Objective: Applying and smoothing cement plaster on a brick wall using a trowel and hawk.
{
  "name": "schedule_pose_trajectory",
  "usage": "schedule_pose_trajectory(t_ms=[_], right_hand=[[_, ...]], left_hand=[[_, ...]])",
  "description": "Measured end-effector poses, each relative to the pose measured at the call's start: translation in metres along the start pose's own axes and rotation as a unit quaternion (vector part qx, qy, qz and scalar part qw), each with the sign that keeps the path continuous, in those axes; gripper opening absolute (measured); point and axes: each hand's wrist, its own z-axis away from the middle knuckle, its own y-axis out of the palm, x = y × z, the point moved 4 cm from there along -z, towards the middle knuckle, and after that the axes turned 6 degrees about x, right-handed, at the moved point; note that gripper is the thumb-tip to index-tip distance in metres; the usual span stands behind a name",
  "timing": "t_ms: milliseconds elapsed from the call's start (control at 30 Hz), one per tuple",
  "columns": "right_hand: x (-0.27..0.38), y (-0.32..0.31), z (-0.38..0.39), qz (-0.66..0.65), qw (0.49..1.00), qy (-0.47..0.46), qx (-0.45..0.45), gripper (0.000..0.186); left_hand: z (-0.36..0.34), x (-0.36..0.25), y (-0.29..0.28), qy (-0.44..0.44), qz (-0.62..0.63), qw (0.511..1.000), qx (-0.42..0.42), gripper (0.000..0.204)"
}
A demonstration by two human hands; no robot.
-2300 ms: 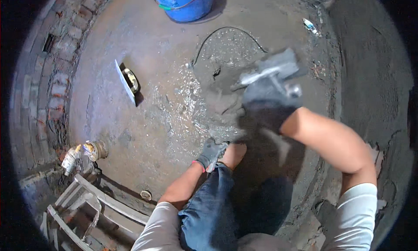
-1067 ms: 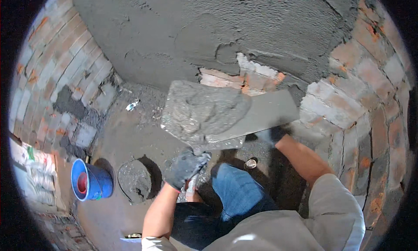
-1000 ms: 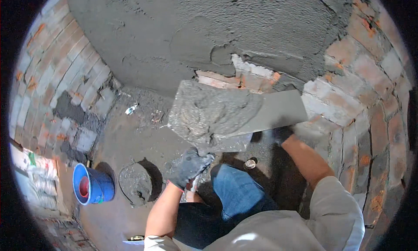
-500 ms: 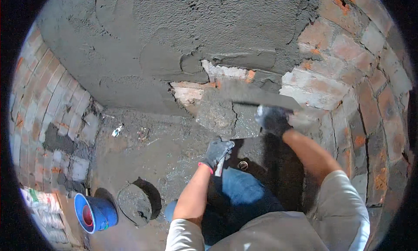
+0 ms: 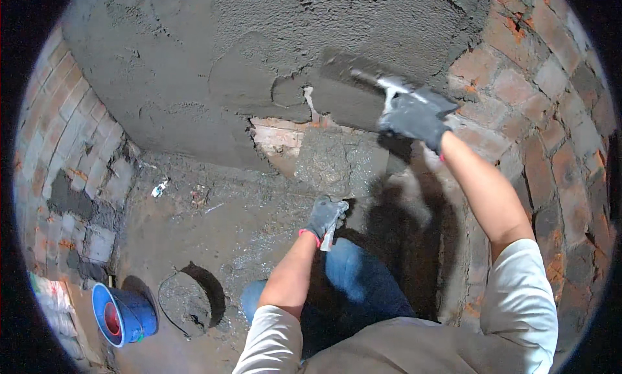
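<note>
My right hand (image 5: 414, 120), in a grey glove, is closed round the handle of a plastering trowel (image 5: 353, 68). The trowel's blade lies against the wet grey mortar on the wall (image 5: 259, 69), somewhat blurred by motion. My left hand (image 5: 326, 217), gloved too, is closed on the handle of a mortar board (image 5: 378, 179), whose handle end shows below the fist. A heap of wet mortar (image 5: 324, 163) covers much of the board, which is held close to the foot of the wall. Just above it, a bare brick patch (image 5: 277, 135) shows through the mortar.
A bucket filled with mortar (image 5: 184, 301) stands at the lower left, beside a blue bucket (image 5: 133, 315) with something red inside. Bare brick walls rise on the left (image 5: 78, 140) and right (image 5: 518, 102). A small scrap (image 5: 159, 187) lies on the wet floor.
My right hand has moved up with the trowel, from over the board to the wall. Fresh mortar now covers much of the bare brick on the right. My left hand remains near the same place.
</note>
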Motion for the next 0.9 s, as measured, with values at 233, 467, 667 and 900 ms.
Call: schedule_pose_trajectory(t_ms=[233,467,667,900], right_hand=[[-0.038,-0.039,0.068,-0.088,0.921,0.357,-0.133,0.035],[0.067,0.093,0.064,-0.248,0.942,0.222,-0.045,0.034],[0.127,0.088,0.036,-0.259,0.942,0.2,0.069,0.03],[0.087,0.071,-0.053,-0.283,0.924,0.213,0.143,0.031]], left_hand=[[0.002,-0.004,0.003,-0.055,0.036,0.998,0.007,0.017],[0.002,-0.011,0.003,-0.059,0.039,0.997,-0.007,0.018],[0.007,-0.019,-0.026,0.002,0.029,0.999,-0.025,0.017],[0.002,-0.014,-0.03,0.256,-0.41,0.875,0.018,0.019]])
